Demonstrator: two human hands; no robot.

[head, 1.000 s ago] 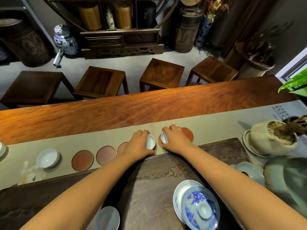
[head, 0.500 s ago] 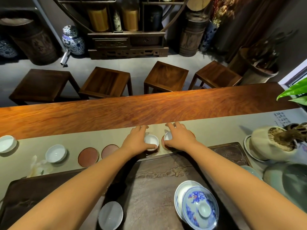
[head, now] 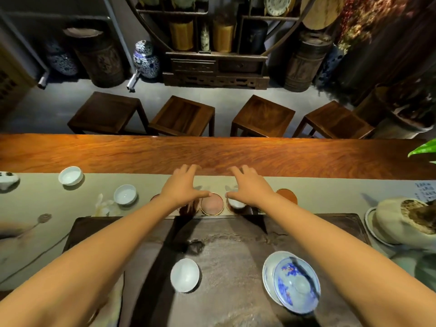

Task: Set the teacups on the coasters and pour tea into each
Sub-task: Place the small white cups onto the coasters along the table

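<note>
Long wooden desk (head: 212,154) carried pale runner (head: 330,192), with row of round coasters along it. Left hand (head: 182,187) hovered over runner, fingers (head: 188,169) spread, grasping nothing; bare coaster (head: 211,203) sat just right of its thumb. Right hand (head: 249,188) likewise splayed and empty, white teacup (head: 236,202) under its thumb, on coaster. Two more teacups (head: 125,194) stood on runner to left. Another white cup (head: 185,274) rested on dark tea tray (head: 236,303), near blue-patterned lidded bowl (head: 295,282).
</note>
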